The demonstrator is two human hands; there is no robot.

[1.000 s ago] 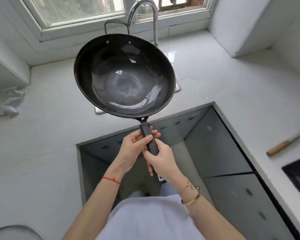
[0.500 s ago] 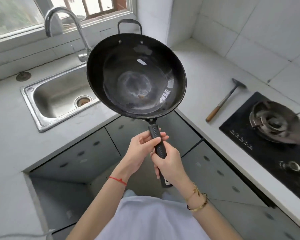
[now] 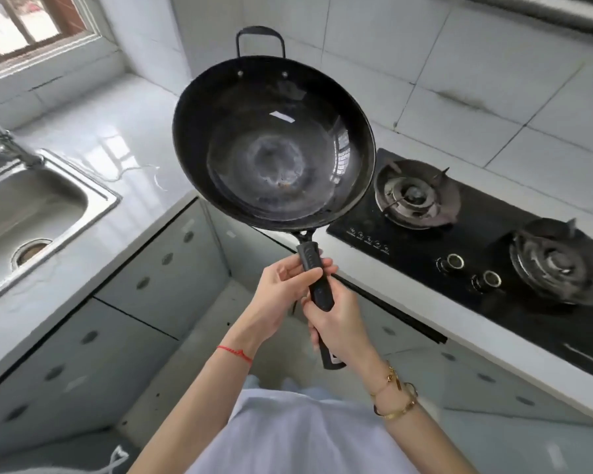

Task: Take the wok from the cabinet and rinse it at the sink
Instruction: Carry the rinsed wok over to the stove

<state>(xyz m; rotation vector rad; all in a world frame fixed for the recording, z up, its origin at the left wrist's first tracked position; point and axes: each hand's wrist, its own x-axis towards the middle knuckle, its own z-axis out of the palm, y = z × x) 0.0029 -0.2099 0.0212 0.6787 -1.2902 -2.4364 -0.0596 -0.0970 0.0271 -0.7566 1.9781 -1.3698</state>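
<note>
I hold a black wok [image 3: 274, 145] in the air over the counter corner, its bowl facing up and wet-looking inside. It has a long black handle [image 3: 317, 285] and a small loop handle at the far rim. My left hand [image 3: 284, 295] grips the handle near the bowl; my right hand [image 3: 336, 323] grips it lower down. The steel sink [image 3: 93, 196] lies at the left edge, with the tap base [image 3: 7, 148] behind it. The wok is right of the sink, next to the gas hob.
A black two-burner gas hob [image 3: 486, 248] sits in the counter on the right. White counter [image 3: 124, 138] runs between sink and hob. Grey cabinet doors [image 3: 158, 268] stand below. Tiled wall behind; a window [image 3: 24, 32] at top left.
My view and the wok have swung right: the wok was over the sink under the tap, and now it hangs near the hob with the sink at the left edge. Both hands kept their grip.
</note>
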